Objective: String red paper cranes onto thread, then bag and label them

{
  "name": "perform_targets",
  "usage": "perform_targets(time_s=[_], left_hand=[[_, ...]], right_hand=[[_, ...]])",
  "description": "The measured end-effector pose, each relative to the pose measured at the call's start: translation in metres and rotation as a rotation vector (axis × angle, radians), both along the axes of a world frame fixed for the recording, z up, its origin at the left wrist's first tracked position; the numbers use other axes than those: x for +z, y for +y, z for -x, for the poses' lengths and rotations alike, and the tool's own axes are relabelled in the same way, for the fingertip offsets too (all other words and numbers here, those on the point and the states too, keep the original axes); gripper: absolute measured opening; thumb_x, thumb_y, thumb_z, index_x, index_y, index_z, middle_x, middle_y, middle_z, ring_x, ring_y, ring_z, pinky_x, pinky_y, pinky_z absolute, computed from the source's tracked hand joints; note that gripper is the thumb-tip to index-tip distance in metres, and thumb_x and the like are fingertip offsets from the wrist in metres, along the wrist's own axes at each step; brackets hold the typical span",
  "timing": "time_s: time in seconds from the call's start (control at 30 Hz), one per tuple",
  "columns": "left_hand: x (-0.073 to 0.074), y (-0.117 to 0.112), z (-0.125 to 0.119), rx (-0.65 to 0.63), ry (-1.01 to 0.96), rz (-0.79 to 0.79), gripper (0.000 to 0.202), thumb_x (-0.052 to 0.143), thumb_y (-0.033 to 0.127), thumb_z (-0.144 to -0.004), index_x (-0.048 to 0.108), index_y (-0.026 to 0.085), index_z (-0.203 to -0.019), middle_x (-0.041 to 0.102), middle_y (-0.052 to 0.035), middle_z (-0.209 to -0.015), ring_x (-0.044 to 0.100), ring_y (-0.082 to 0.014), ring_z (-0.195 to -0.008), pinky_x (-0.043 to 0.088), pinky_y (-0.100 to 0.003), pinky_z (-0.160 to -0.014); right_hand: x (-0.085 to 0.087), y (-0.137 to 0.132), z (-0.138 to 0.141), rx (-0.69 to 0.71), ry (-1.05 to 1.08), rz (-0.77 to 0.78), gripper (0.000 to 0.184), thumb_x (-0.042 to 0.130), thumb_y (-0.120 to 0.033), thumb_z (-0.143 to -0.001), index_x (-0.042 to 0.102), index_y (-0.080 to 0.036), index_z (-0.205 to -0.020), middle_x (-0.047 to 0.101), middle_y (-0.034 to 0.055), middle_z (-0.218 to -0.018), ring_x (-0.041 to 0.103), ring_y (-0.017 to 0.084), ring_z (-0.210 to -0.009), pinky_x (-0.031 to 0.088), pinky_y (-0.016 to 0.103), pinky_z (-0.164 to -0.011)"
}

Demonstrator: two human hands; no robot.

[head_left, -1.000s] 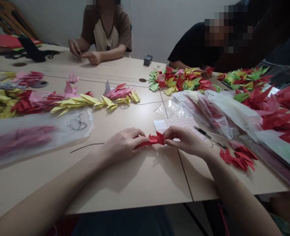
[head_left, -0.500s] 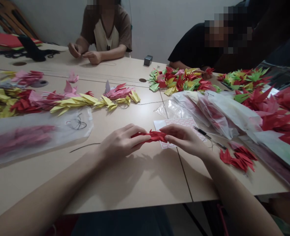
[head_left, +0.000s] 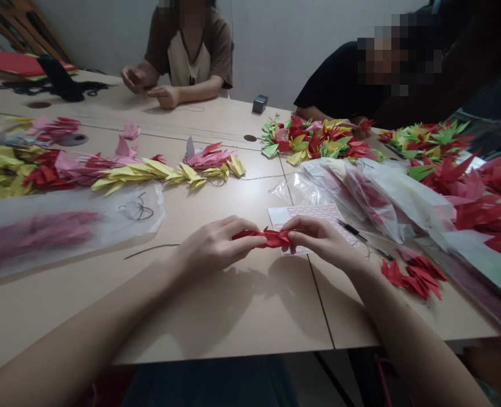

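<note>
Two hands grip one red origami crane (head_left: 261, 237) between them, fingers curled: left hand (head_left: 219, 246) on its left end, right hand (head_left: 320, 243) on its right. Long axis lies crosswise, neither hand clearly nearer. Under the crane's right end, a sheet printed with pink rectangles (head_left: 307, 213); no legible writing. Further right, black-handled tool (head_left: 351, 229), loose red origami cranes (head_left: 414, 280).

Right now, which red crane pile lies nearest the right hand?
The small all-red cluster of origami cranes; other heaps lie farther off, mixed with other colours.
</note>
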State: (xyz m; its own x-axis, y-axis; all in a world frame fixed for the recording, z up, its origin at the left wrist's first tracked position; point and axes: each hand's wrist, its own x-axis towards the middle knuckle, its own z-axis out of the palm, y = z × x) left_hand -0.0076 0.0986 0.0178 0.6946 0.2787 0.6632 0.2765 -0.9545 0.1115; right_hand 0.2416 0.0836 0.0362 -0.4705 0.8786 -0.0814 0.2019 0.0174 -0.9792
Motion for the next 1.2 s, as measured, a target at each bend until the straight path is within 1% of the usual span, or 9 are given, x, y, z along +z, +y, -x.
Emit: perform_targets(time_s=[0.07, 0.2, 0.4, 0.53, 0.6, 0.67, 0.8, 1.0, 1.2], left_hand=[[0.000, 0.000, 0.000, 0.007, -0.027, 0.015, 0.026, 0.054, 0.010, -0.086, 0.059, 0.018, -0.110, 0.063, -0.0082, -0.100, 0.059, -0.0136, -0.087, 0.054, -0.028, -0.072], [0.001, -0.001, 0.000, 0.005, -0.049, 0.025, 0.027, 0.055, 0.009, -0.086, 0.059, 0.018, -0.111, 0.063, -0.0087, -0.100, 0.060, -0.0143, -0.089, 0.054, -0.029, -0.074], [0.001, -0.003, 0.000, 0.020, -0.021, 0.035, 0.027, 0.052, 0.010, -0.087, 0.058, 0.019, -0.112, 0.063, -0.0079, -0.101, 0.060, -0.0139, -0.089, 0.054, -0.029, -0.074], [0.002, -0.002, 0.000, -0.012, -0.008, 0.022, 0.029, 0.053, 0.008, -0.087, 0.056, 0.018, -0.114, 0.063, -0.0084, -0.103, 0.059, -0.0137, -0.089, 0.054, -0.028, -0.074], [0.004, -0.002, 0.000, -0.035, 0.007, 0.017, 0.032, 0.054, 0.007, -0.086, 0.055, 0.017, -0.116, 0.063, -0.0091, -0.104, 0.058, -0.0140, -0.089, 0.054, -0.028, -0.074], [0.004, -0.003, 0.000, -0.042, 0.016, 0.025, 0.033, 0.053, 0.007, -0.086, 0.055, 0.017, -0.117, 0.063, -0.0093, -0.105, 0.058, -0.0141, -0.089, 0.054, -0.028, -0.075], [0.003, -0.004, -0.001, -0.015, 0.001, 0.042, 0.031, 0.052, 0.009, -0.088, 0.055, 0.017, -0.117, 0.064, -0.0093, -0.104, 0.060, -0.0150, -0.090, 0.054, -0.030, -0.079], [-0.004, -0.002, -0.004, 0.000, -0.119, 0.132, 0.028, 0.054, 0.011, -0.086, 0.058, 0.018, -0.114, 0.065, -0.0086, -0.100, 0.062, -0.0137, -0.090, 0.054, -0.027, -0.078], [-0.009, 0.001, -0.007, -0.068, -0.201, 0.289, 0.029, 0.055, 0.008, -0.083, 0.061, 0.015, -0.111, 0.065, -0.0089, -0.096, 0.063, -0.0114, -0.083, 0.053, -0.022, -0.070]], right_hand=[[0.000, 0.000, -0.002, -0.028, 0.027, 0.001, 0.015, 0.061, -0.033, -0.083, 0.062, -0.018, -0.079, 0.064, 0.0011, -0.075, 0.061, 0.013, -0.070, 0.049, 0.028, -0.068], [-0.001, -0.001, 0.001, -0.039, -0.005, -0.031, 0.029, 0.056, -0.041, -0.085, 0.055, -0.018, -0.067, 0.061, 0.0013, -0.074, 0.060, 0.014, -0.072, 0.048, 0.028, -0.069], [-0.005, -0.005, 0.009, -0.009, 0.032, -0.072, 0.023, 0.065, -0.036, -0.081, 0.047, -0.020, -0.084, 0.063, -0.0009, -0.074, 0.058, 0.010, -0.062, 0.047, 0.025, -0.058], [-0.005, -0.006, 0.008, -0.020, -0.013, -0.195, 0.026, 0.064, -0.032, -0.082, 0.051, -0.022, -0.103, 0.064, 0.0043, -0.097, 0.063, 0.015, -0.086, 0.052, 0.031, -0.073], [-0.004, -0.006, 0.008, -0.005, -0.061, -0.222, 0.025, 0.063, -0.032, -0.083, 0.054, -0.021, -0.104, 0.063, 0.0061, -0.101, 0.063, 0.017, -0.092, 0.052, 0.034, -0.080], [-0.002, -0.007, 0.008, -0.002, -0.080, -0.217, 0.017, 0.062, -0.033, -0.084, 0.058, -0.019, -0.093, 0.063, 0.0054, -0.093, 0.063, 0.016, -0.087, 0.052, 0.034, -0.079], [-0.003, -0.007, 0.010, -0.053, -0.022, -0.192, 0.020, 0.064, -0.037, -0.081, 0.056, -0.019, -0.080, 0.062, 0.0022, -0.080, 0.062, 0.014, -0.075, 0.053, 0.031, -0.069], [-0.004, -0.007, 0.010, -0.125, -0.019, -0.265, 0.022, 0.066, -0.034, -0.080, 0.065, -0.021, -0.098, 0.067, 0.0059, -0.093, 0.064, 0.016, -0.084, 0.054, 0.032, -0.075], [0.000, -0.007, 0.008, -0.137, -0.082, -0.161, 0.020, 0.066, -0.035, -0.080, 0.072, -0.021, -0.093, 0.072, 0.0041, -0.087, 0.066, 0.016, -0.076, 0.054, 0.030, -0.067]])
